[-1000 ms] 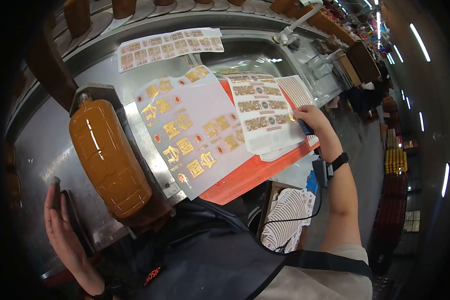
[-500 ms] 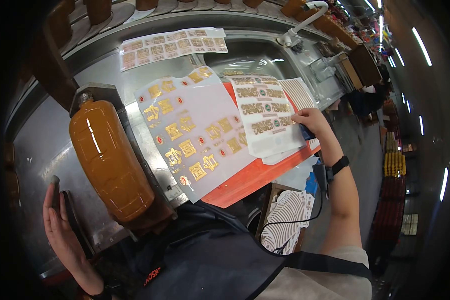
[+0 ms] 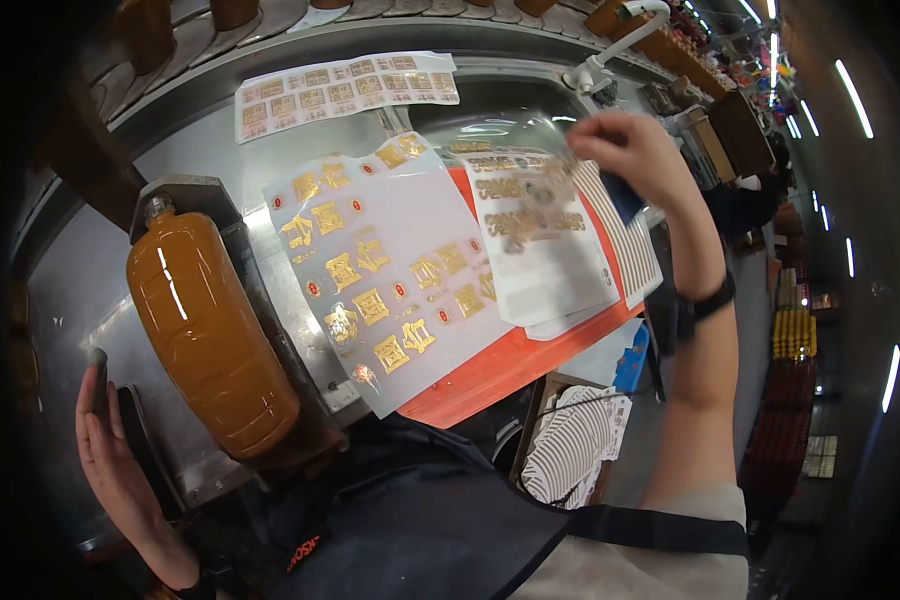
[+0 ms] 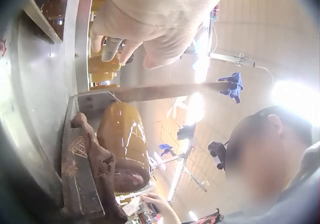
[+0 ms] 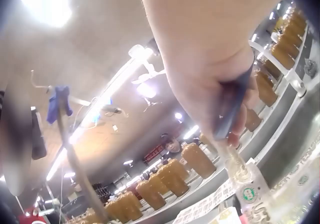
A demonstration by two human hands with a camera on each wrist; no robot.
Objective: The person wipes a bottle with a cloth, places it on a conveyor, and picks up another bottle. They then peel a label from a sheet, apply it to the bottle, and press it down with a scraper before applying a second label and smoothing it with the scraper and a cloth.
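Observation:
My right hand (image 3: 630,160) is raised over the far right of the decal sheet (image 3: 560,285), its fingertips pinching a blurred decal strip (image 3: 545,195). In the right wrist view this decal strip (image 5: 251,194) is see-through, with gold patterning and a green round emblem. A dark blue flat piece (image 3: 625,200) is tucked in the same palm. At the left, my left hand (image 3: 115,465) has its fingers extended beside the bottle, with a grey cover on one finger (image 4: 111,49). A glossy amber-brown bottle (image 3: 210,330) lies on its side in a metal stand, over a brown cloth (image 4: 100,164).
A larger sheet with gold characters (image 3: 370,270) overlaps a red board (image 3: 460,395). Behind are another printed sheet (image 3: 345,95), a sink (image 3: 510,110) and a faucet (image 3: 595,70). A box of patterned cutouts (image 3: 570,440) sits near my body. More brown bottles (image 5: 170,179) line the back.
From the sheet's right edge, my right hand has risen and moved away from me, lifting the decal strip. My left hand stays nearly in place beside the bottle.

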